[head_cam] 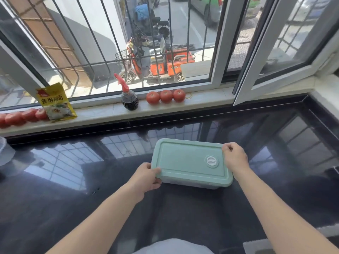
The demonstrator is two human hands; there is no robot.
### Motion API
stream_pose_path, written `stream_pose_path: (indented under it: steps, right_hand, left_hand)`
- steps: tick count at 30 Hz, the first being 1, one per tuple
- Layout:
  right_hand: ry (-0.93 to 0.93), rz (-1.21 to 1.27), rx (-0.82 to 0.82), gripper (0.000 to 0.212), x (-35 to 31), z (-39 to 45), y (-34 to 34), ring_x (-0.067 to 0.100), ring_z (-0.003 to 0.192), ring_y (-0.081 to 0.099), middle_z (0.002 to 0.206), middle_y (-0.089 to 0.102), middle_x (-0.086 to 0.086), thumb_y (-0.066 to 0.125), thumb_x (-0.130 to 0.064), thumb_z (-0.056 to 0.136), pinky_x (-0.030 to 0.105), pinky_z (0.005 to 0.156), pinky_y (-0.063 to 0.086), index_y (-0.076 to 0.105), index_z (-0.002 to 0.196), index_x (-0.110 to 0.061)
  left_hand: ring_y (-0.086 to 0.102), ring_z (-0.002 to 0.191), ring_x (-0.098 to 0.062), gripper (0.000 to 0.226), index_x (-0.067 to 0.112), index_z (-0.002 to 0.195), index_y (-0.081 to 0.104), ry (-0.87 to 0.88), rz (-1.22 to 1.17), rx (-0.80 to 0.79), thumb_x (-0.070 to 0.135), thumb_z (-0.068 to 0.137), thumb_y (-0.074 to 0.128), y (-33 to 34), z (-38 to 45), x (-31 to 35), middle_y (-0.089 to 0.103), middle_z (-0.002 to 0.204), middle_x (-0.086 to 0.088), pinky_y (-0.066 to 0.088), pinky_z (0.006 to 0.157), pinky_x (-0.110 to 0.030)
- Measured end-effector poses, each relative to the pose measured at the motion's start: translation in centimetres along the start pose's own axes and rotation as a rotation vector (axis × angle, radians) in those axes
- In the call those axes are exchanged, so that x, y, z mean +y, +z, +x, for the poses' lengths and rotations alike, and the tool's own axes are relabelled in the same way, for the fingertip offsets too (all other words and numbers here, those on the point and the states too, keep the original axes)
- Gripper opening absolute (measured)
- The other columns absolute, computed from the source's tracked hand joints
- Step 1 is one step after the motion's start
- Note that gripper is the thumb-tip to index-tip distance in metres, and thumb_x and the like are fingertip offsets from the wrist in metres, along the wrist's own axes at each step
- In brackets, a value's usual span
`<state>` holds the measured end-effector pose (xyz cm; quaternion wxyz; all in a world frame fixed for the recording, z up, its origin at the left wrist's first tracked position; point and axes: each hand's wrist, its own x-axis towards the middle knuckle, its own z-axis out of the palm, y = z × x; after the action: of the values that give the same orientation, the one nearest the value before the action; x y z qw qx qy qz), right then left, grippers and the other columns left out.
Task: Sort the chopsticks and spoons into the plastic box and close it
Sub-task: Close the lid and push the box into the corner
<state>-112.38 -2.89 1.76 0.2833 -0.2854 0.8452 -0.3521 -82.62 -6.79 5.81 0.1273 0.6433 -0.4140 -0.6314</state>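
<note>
A plastic box (194,185) with a mint-green lid (185,160) sits on the dark glossy counter (91,208), a little right of centre. The lid lies flat on the box and has a round white valve (212,160) near its right end. My left hand (146,177) grips the box's near left corner, thumb on the lid rim. My right hand (233,157) holds the far right corner, fingers curled over the edge. No chopsticks or spoons are in sight; the box's inside is hidden under the lid.
Behind the counter a pale windowsill (201,99) carries three tomatoes (166,96), a dark sauce bottle (129,99) with a red spout, a yellow packet (56,103) and more tomatoes (20,117) at the left. An open window sash (275,52) juts in at right. A clear container edge (3,151) shows far left.
</note>
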Motion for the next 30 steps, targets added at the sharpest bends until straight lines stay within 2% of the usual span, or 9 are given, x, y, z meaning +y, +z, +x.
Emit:
stream_pose_path:
  steps: [5, 8, 11, 14, 16, 19, 23, 27, 30]
  right_hand:
    - [0.174, 0.090, 0.302, 0.026, 4.4, 1.0, -6.7, 0.032, 0.102, 0.058, 0.111, 0.068, 0.010, 0.051, -0.028, 0.101, 0.037, 0.086, 0.044, 0.069, 0.109, -0.011]
    - [0.299, 0.085, 0.492, 0.034, 6.6, 1.2, -10.7, 0.038, 0.111, 0.058, 0.120, 0.065, 0.016, 0.047, -0.032, 0.098, 0.038, 0.088, 0.044, 0.068, 0.114, -0.010]
    - [0.086, -0.243, 0.687, 0.039, 8.1, 0.6, -12.5, 0.043, 0.119, 0.047, 0.133, 0.053, 0.020, 0.051, -0.031, 0.095, 0.049, 0.100, 0.040, 0.063, 0.127, -0.011]
    - [-0.378, -0.708, 0.322, 0.068, 8.1, -1.1, -9.3, 0.044, 0.140, 0.028, 0.155, 0.032, 0.015, 0.058, -0.056, 0.087, 0.054, 0.117, 0.020, 0.045, 0.146, -0.025]
    - [-0.382, -0.884, 0.124, 0.082, 9.0, -1.4, -7.3, 0.044, 0.150, 0.008, 0.166, 0.010, 0.010, 0.061, -0.051, 0.090, 0.057, 0.123, 0.008, 0.019, 0.158, -0.033]
    - [-0.239, -0.883, 0.212, 0.088, 9.1, 0.9, -8.4, 0.046, 0.151, 0.002, 0.166, -0.001, 0.018, 0.059, -0.017, 0.093, 0.055, 0.124, 0.006, 0.003, 0.160, -0.029]
    - [-0.122, -0.890, 0.231, 0.086, 7.6, 7.3, -10.8, 0.049, 0.150, 0.000, 0.164, -0.003, 0.024, 0.058, -0.022, 0.097, 0.056, 0.124, 0.004, 0.000, 0.160, -0.025]
    - [-0.051, -0.874, 0.257, 0.084, 7.3, 14.9, -13.9, 0.051, 0.149, 0.005, 0.163, 0.003, 0.026, 0.059, -0.023, 0.096, 0.060, 0.122, 0.007, 0.005, 0.160, -0.024]
    - [0.008, -0.873, 0.279, 0.085, 7.3, 19.3, -16.5, 0.051, 0.148, 0.007, 0.163, 0.003, 0.027, 0.057, -0.014, 0.094, 0.059, 0.122, 0.009, 0.005, 0.160, -0.024]
  left_hand:
    - [0.065, 0.117, -0.022, 0.055, 0.019, 0.153, 0.038, 0.120, 0.020, -0.198, 0.000, 0.102, 0.046, 5.1, 0.7, 3.1, 0.059, 0.139, -0.006, 0.054, 0.095, -0.035]
    - [0.064, 0.116, -0.018, 0.057, 0.023, 0.154, 0.038, 0.180, 0.176, -0.243, 0.001, 0.102, 0.047, 7.6, 1.3, 4.5, 0.057, 0.138, -0.002, 0.052, 0.101, -0.037]
    - [0.065, 0.112, -0.016, 0.057, 0.025, 0.150, 0.046, 0.214, 0.344, -0.285, 0.004, 0.097, 0.053, 10.2, 1.7, 5.8, 0.059, 0.129, 0.005, 0.054, 0.096, -0.034]
    - [0.066, 0.106, -0.014, 0.053, 0.031, 0.143, 0.052, 0.316, 0.502, -0.298, 0.014, 0.093, 0.056, 12.4, 2.5, 8.2, 0.061, 0.129, 0.010, 0.056, 0.091, -0.034]
    - [0.066, 0.106, -0.015, 0.051, 0.034, 0.141, 0.052, 0.389, 0.582, -0.285, 0.017, 0.094, 0.055, 14.2, 3.0, 10.4, 0.059, 0.134, 0.007, 0.057, 0.094, -0.041]
    - [0.066, 0.107, -0.021, 0.051, 0.030, 0.145, 0.049, 0.458, 0.673, -0.259, 0.013, 0.097, 0.051, 17.1, 3.5, 13.6, 0.055, 0.136, 0.003, 0.058, 0.089, -0.041]
    - [0.063, 0.104, -0.022, 0.051, 0.024, 0.148, 0.048, 0.554, 0.788, -0.214, 0.011, 0.098, 0.050, 21.3, 5.1, 17.3, 0.057, 0.133, 0.000, 0.051, 0.070, -0.027]
    - [0.063, 0.108, -0.026, 0.052, 0.018, 0.150, 0.044, 0.589, 0.806, -0.180, 0.010, 0.098, 0.048, 24.1, 6.4, 20.5, 0.062, 0.130, -0.003, 0.054, 0.091, -0.036]
    - [0.060, 0.095, -0.019, 0.052, 0.018, 0.152, 0.041, 0.618, 0.878, -0.187, 0.011, 0.100, 0.045, 25.5, 7.2, 22.3, 0.063, 0.107, 0.001, 0.049, 0.072, -0.023]
